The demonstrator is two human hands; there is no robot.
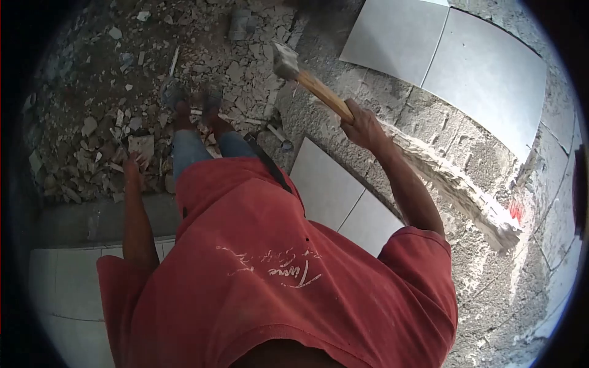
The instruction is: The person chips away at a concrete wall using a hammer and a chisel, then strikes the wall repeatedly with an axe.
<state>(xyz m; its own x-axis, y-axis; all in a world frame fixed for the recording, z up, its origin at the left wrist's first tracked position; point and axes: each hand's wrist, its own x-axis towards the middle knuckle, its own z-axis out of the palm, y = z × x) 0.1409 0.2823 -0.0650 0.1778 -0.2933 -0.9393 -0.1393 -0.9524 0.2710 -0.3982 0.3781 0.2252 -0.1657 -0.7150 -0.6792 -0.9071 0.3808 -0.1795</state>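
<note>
My right hand [363, 127] is closed around the lower end of a wooden handle. The handle belongs to a hammer [325, 95] with a heavy, dusty metal head at its upper left end, raised in front of a rough wall. My left hand [132, 170] hangs low at my left side, above broken rubble [92, 175]. Its fingers look apart, with nothing clearly held in them. Beside my right forearm, a long broken groove [454, 175] runs along the chipped grey wall surface [448, 132].
Large pale tiles [491, 73] border the chipped strip at upper right, with another tile [325, 178] below it. My feet [193, 101] stand among broken mortar and debris. A tiled ledge [67, 282] lies at lower left. A red mark [515, 211] shows near the groove's end.
</note>
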